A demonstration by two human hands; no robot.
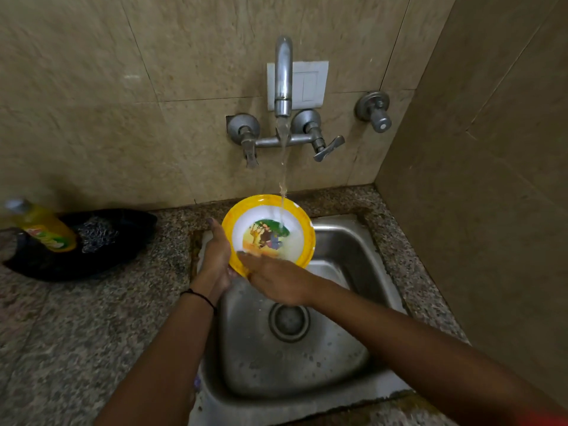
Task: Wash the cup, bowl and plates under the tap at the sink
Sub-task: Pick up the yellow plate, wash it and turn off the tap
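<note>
A yellow-rimmed plate (268, 230) with a white centre and a cartoon picture is tilted up over the steel sink (353, 259), facing me. Water runs from the wall tap (283, 78) onto its upper middle. My left hand (216, 256) holds the plate's left edge, thumb up along the rim. My right hand (276, 279) lies flat with straight fingers on the plate's lower face. No cup or bowl is visible.
A yellow dish-soap bottle (46, 230) lies in a black tray (92, 256) with a steel scrubber (101, 233) on the granite counter (76, 327) to the left. The sink drain (289, 322) is below my hands. A separate valve (375, 110) sticks out of the wall at right.
</note>
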